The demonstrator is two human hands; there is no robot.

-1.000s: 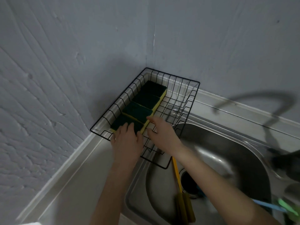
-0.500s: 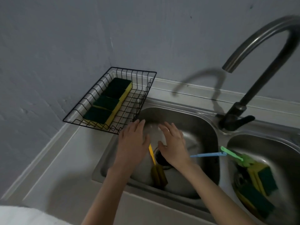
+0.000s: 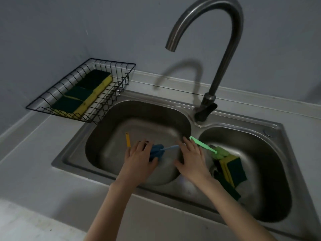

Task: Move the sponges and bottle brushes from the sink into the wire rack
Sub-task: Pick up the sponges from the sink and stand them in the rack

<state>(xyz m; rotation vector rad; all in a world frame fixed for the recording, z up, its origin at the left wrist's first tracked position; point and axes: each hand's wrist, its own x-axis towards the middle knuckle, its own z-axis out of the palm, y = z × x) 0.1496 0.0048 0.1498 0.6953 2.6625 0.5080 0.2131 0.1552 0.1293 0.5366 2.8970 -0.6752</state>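
Note:
A black wire rack (image 3: 104, 105) sits at the sink's far left corner with three green-and-yellow sponges (image 3: 81, 98) lined up inside. In the left basin (image 3: 107, 136) lie a blue bottle brush (image 3: 156, 153) and a yellow brush handle (image 3: 128, 139). My left hand (image 3: 139, 159) hovers flat over the blue brush head and hides the yellow brush's head. My right hand (image 3: 191, 157) is spread above the blue handle's end, by the divider. A green brush (image 3: 206, 147) rests across the divider into the right basin, where more sponges (image 3: 231, 169) are piled.
A tall curved steel faucet (image 3: 215, 70) rises behind the divider, its spout over the left basin. Grey walls meet in a corner behind the rack. The grey countertop (image 3: 34, 162) runs along the left and front of the sink.
Both hands left the rack, came back over the left basin and drifted right. The view swung right and down, bringing the faucet and the right basin into sight.

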